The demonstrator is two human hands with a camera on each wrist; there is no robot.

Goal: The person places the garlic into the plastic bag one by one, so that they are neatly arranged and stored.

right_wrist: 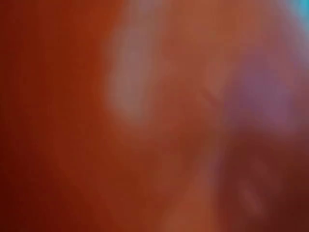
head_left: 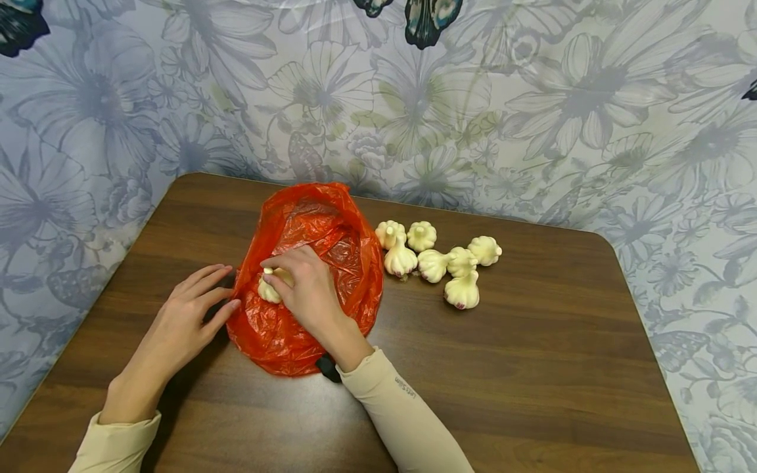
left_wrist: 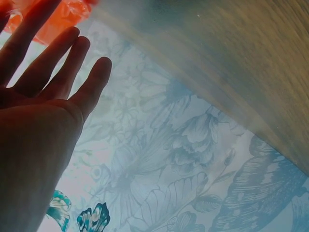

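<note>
Garlic bulb (head_left: pixel 269 292), pinched by the right hand (head_left: pixel 306 281), is inside the red bag (head_left: pixel 284 355) near the far edge of the tabletop (head_left: pixel 562 355), which stretches rightward past 7 other bulbs (head_left: pixel 462 293). Left hand (head_left: pixel 183 325) (fingers outstretched) touches the bag's rim. The pinched bulb looks cream, ribbed.

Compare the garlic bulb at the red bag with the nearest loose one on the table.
Hold: the bag bulb is pinched in the right grip; the table bulb is held by nothing.
Place: the bag bulb is within the red bag's outline; the table bulb rests on brown wood.
View: the bag bulb is partly covered; the table bulb shows a purplish base.
Shared: both pale, ribbed.
</note>
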